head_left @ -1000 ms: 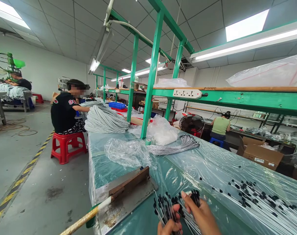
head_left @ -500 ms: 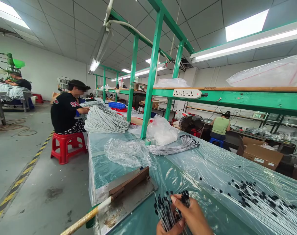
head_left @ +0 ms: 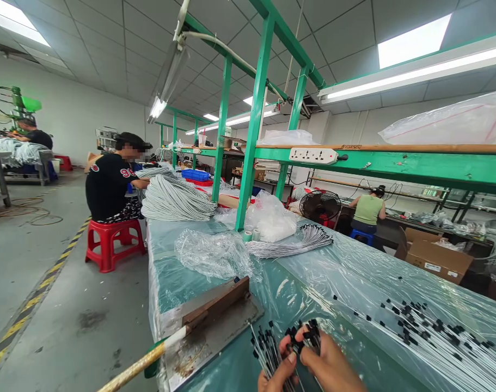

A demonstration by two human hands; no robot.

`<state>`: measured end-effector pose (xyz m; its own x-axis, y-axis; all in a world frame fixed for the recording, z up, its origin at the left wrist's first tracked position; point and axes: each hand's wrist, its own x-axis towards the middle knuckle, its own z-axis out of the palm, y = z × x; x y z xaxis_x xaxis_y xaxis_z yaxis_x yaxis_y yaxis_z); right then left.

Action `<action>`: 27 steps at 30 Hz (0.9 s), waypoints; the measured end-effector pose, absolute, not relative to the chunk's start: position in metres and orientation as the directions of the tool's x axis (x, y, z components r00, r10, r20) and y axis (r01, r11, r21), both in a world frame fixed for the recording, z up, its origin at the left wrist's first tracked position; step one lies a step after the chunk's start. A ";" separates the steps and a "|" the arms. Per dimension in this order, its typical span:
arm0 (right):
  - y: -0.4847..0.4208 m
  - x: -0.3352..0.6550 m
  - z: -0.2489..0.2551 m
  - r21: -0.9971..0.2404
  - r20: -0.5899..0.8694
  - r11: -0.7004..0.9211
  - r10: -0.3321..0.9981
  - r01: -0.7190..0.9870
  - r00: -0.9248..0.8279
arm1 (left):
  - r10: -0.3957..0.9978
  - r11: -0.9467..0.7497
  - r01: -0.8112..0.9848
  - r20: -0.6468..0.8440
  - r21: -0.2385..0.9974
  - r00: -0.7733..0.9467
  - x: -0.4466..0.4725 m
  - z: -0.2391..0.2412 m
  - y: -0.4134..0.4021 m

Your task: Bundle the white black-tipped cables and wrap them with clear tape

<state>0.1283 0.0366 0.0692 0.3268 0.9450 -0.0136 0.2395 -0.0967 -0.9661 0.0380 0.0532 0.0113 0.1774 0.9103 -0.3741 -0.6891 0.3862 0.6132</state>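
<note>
At the bottom of the head view, my left hand (head_left: 277, 377) is closed around a bunch of thin white cables with black connectors (head_left: 265, 348). Close beside it, my right hand (head_left: 332, 363) grips another bunch of the same cables (head_left: 313, 333), black ends up. The fingertips of both hands meet around black connectors between the bunches; which finger holds which cable is hard to make out. More loose cables (head_left: 439, 337) lie fanned out on the table to the right. The lower parts of the held cables are hidden by my hands and the frame edge.
A long-handled cutter (head_left: 215, 321) rests on the plastic-covered table (head_left: 346, 272) at my left, its handle jutting over the edge. Beyond it are crumpled plastic film (head_left: 215, 253), a tied cable bundle (head_left: 291, 249) and a green post (head_left: 253, 125). A co-worker (head_left: 112, 179) sits further along.
The bunch in my left hand has tilted left, away from the right-hand bunch. My left thumb has come up, and the fingers of both hands have shifted around the connectors.
</note>
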 end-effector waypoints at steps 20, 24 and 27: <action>0.035 0.123 0.075 -0.957 -0.028 -0.145 0.908 0.251 0.417 | 0.858 0.507 -0.644 -0.402 0.572 0.319 0.038 0.008 0.059; 0.039 0.127 0.072 -0.980 -0.180 -0.199 0.920 0.019 0.349 | 0.860 0.493 -0.655 -0.434 0.573 0.268 0.038 0.001 0.060; 0.042 0.131 0.067 -0.970 -0.243 -0.225 0.906 -0.090 0.347 | 0.863 0.484 -0.703 -0.418 0.521 0.284 0.035 0.005 0.057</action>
<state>0.1307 0.0421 0.0672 0.3473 0.9058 -0.2426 -0.0897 -0.2254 -0.9701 0.0353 0.0574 0.0048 0.2840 0.8628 -0.4184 -0.7030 0.4841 0.5211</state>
